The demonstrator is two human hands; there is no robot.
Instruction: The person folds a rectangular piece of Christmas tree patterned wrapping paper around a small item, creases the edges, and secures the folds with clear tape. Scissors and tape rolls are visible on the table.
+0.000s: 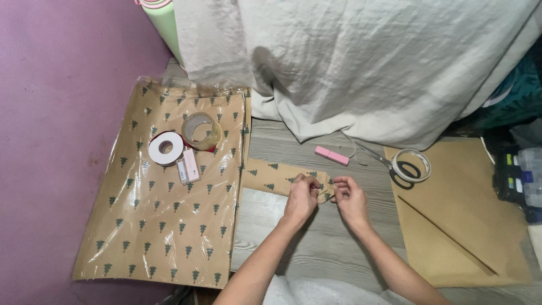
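Observation:
A small piece of brown wrapping paper printed with green trees [276, 176] lies on the grey wood-look floor. My left hand [302, 195] pinches its right end from the left. My right hand [350, 197] pinches the same end from the right, fingers closed on the paper's edge. The two hands are nearly touching over the paper's tip.
A plastic-wrapped stack of tree-print paper [169, 226] lies at left, bearing a white tape roll [166, 148], a clear tape roll [201, 130] and a small pink pack [188, 167]. A pink eraser-like block [331, 155], scissors [389, 166] and a tape ring [412, 164] sit near plain brown paper [457, 226]. A grey sheet [361, 62] hangs behind.

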